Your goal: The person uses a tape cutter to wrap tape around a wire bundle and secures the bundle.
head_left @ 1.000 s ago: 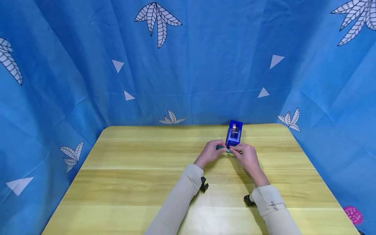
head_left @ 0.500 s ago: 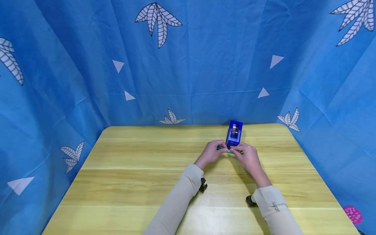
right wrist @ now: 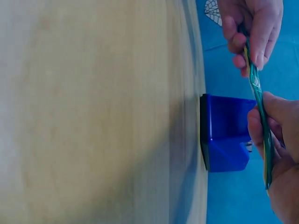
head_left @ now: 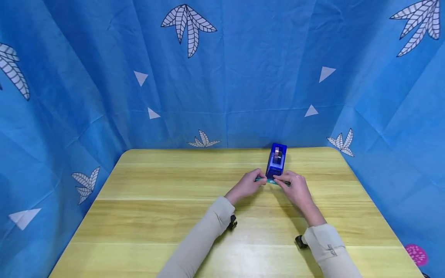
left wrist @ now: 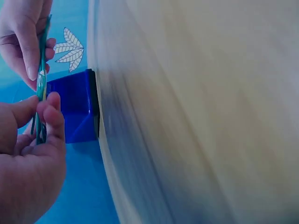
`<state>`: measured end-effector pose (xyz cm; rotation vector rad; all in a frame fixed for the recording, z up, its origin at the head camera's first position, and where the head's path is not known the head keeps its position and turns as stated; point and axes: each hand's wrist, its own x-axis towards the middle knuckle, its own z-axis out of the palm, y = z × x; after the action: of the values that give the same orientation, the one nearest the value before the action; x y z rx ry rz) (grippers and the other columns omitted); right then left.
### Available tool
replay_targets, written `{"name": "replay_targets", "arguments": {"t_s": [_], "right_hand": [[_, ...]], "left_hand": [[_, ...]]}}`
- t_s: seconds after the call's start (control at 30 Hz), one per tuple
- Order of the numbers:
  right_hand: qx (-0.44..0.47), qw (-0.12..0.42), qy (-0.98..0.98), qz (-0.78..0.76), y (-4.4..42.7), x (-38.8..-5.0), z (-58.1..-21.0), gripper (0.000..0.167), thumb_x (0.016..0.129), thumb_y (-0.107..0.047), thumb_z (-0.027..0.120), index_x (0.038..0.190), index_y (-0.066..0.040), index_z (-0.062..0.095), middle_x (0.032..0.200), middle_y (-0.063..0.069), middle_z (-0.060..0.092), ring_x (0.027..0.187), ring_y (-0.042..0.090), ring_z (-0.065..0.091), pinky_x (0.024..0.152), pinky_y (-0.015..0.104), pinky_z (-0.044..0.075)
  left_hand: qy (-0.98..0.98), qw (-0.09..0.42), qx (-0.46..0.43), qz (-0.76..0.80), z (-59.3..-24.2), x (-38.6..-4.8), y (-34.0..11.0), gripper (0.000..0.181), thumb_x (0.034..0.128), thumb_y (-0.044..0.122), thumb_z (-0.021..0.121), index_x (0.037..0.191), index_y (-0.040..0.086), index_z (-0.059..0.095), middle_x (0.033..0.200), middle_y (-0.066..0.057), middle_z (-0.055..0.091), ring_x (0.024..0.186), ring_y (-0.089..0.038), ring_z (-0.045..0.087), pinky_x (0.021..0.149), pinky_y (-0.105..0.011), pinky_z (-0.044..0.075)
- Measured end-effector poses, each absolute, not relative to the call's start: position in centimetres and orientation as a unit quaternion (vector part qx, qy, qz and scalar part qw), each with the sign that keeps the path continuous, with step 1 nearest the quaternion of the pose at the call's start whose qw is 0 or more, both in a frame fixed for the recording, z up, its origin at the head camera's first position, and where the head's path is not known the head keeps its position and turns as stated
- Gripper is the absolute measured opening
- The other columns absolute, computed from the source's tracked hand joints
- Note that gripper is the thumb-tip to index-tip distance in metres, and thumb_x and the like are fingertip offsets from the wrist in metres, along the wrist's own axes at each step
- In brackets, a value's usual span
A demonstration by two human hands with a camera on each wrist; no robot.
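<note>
A thin green bundle (head_left: 271,181) with some yellow in it hangs above the table, held at both ends. Its exact kind is unclear; shiny clear tape (right wrist: 255,83) appears around its middle. My left hand (head_left: 246,185) pinches the left part between thumb and fingers. On the right part, my right hand (head_left: 295,189) does the same, thumb and fingertips close to the taped middle. Just behind the hands stands a blue tape dispenser (head_left: 277,160) with a tape roll in it. In the left wrist view, the dispenser's blue side (left wrist: 74,107) lies beyond the bundle.
The wooden table (head_left: 156,216) has rounded back corners. A blue curtain (head_left: 226,77) with leaf and triangle prints hangs behind it and at both sides. The dispenser is near the table's back edge. Dark wrist cameras (head_left: 301,242) sit at the cuffs.
Both hands have drawn slightly towards the front with the bundle, leaving the dispenser's front end more visible. My left forearm has shifted left, my right one a little right. The grips stay the same.
</note>
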<state>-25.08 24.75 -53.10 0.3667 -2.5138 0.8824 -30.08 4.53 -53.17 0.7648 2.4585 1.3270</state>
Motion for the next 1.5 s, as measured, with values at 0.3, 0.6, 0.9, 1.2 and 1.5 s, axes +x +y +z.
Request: {"name": "replay_targets", "arguments": {"t_s": [0.3,0.6,0.9,1.2,1.5], "right_hand": [[0.178,0.239,-0.894,0.333,23.2,-23.6,-52.3,0.017,0.087,-0.004,0.082,0.104,-0.004,0.082,0.087,0.006,0.075,0.077,0.02,0.068,0.064,0.027,0.054],[0.222,0.238,-0.882,0.34,21.4,-22.5,-51.8,0.015,0.087,-0.004,0.082,0.102,-0.005,0.082,0.085,-0.001,0.07,0.074,0.012,0.064,0.06,0.021,0.049],[0.239,0.229,-0.879,0.344,20.5,-22.3,-51.7,0.014,0.087,-0.005,0.083,0.101,-0.007,0.083,0.086,-0.003,0.07,0.076,0.013,0.067,0.066,0.028,0.056],[0.233,0.193,-0.884,0.357,19.7,-21.9,-51.4,0.012,0.089,-0.008,0.081,0.1,-0.01,0.083,0.089,-0.004,0.07,0.076,0.011,0.065,0.064,0.026,0.055],[0.226,0.182,-0.891,0.35,19.0,-21.6,-51.1,0.01,0.09,-0.01,0.081,0.1,-0.012,0.082,0.091,-0.006,0.07,0.08,0.012,0.067,0.068,0.03,0.057]], "left_hand": [[0.828,0.097,0.287,0.472,-52.4,-28.2,2.2,0.011,0.109,0.019,0.053,0.1,0.014,0.056,0.093,-0.002,0.066,0.081,-0.016,0.059,0.066,-0.021,0.045],[0.829,0.081,0.259,0.488,-52.2,-25.9,0.5,0.011,0.1096,0.014,0.051,0.1,0.012,0.054,0.087,0.001,0.06,0.074,-0.01,0.05,0.067,-0.021,0.041],[0.829,0.075,0.247,0.496,-51.8,-24.5,-0.5,0.009,0.1101,0.01,0.048,0.102,0.009,0.053,0.096,-0.012,0.064,0.069,-0.01,0.043,0.061,-0.02,0.038],[0.827,0.062,0.246,0.501,-51.8,-23.9,-1.2,0.011,0.1098,0.01,0.048,0.1,0.009,0.052,0.096,-0.014,0.063,0.074,-0.011,0.047,0.064,-0.021,0.04],[0.822,0.059,0.262,0.502,-51.6,-23.5,-1.6,0.011,0.1101,0.011,0.048,0.1,0.008,0.052,0.099,-0.021,0.063,0.075,-0.011,0.047,0.066,-0.021,0.039]]}}
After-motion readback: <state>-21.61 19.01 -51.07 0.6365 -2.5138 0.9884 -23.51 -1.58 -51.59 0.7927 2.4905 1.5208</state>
